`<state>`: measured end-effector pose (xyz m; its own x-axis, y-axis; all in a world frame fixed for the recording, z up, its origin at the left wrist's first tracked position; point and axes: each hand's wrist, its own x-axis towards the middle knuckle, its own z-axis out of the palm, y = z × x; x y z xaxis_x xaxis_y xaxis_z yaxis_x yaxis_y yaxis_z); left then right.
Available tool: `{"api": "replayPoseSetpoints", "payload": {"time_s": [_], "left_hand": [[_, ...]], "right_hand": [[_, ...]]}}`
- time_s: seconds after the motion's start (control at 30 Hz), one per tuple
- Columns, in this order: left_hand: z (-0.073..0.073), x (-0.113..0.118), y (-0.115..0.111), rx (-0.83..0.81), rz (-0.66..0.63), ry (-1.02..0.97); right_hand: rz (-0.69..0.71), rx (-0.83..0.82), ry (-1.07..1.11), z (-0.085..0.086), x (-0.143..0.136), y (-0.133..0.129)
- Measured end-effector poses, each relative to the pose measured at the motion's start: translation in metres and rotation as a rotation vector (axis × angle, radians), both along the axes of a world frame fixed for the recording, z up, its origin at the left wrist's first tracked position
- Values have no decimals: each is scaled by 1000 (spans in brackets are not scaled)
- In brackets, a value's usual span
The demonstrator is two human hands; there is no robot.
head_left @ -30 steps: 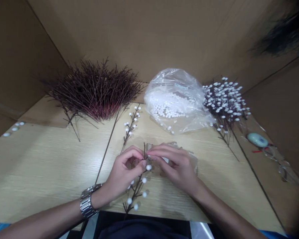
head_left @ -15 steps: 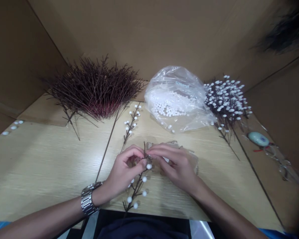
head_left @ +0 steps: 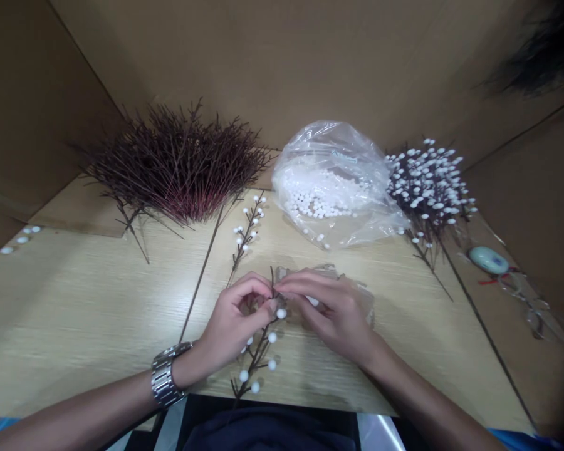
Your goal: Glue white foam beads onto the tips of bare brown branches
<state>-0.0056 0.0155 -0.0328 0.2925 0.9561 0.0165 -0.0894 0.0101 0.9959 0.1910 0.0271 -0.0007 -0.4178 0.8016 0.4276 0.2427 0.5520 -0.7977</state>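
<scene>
Presently, our left hand (head_left: 235, 318) pinches the slender brown twig with round white balls (head_left: 262, 346), its axis running roughly seven to one o'clock; our right hand (head_left: 331, 307) meets its tip from three o'clock, grip hidden.

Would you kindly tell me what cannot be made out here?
In the head view:
What, if anything, the right hand holds: hidden by its fingers.
Part of the held twig: behind the left hand.
Lettering on the bag: too small.
Dark shape: blurred, cut by right edge.
</scene>
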Motion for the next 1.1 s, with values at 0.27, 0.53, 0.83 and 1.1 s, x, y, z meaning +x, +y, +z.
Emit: {"api": "replayPoseSetpoints", "payload": {"time_s": [0.27, 0.53, 0.83, 1.1], "left_hand": [[-1, 0, 0, -6, -6, 0], [0, 0, 0, -18, -7, 0], [1, 0, 1, -21, -8, -13], [3, 0, 1, -28, -13, -23]], "right_hand": [[14, -19, -12, 0, 1, 0], [24, -11, -23, -2, 2, 1], [10, -42, -12, -5, 1, 2], [-14, -144, 6, -7, 1, 0]]}}
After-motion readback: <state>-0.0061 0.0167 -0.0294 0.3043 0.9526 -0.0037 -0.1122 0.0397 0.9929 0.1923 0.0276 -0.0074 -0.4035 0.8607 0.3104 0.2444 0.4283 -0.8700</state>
